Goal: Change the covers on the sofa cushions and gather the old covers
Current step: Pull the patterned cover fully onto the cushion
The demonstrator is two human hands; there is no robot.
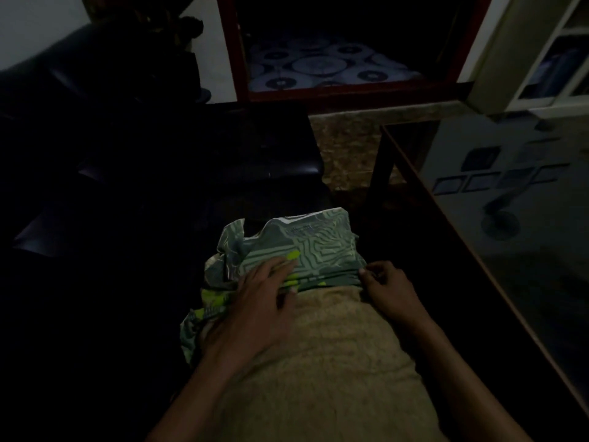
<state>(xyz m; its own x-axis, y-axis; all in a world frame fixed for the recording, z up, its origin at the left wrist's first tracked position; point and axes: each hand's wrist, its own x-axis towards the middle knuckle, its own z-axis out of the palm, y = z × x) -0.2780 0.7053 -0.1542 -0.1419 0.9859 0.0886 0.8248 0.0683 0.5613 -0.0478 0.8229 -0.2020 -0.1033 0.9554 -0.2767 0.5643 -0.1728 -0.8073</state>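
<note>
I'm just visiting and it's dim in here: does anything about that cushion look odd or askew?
Yes. The green patterned cover is bunched at the far end of the beige cushion, leaving most of it bare. The left hand lies across the bunched edge; the right hand pinches it.

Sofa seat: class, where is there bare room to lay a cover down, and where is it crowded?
Free: the dark sofa seat beyond the green patterned cover. Crowded: near its edge, where both the left hand and right hand work on the beige cushion.
</note>
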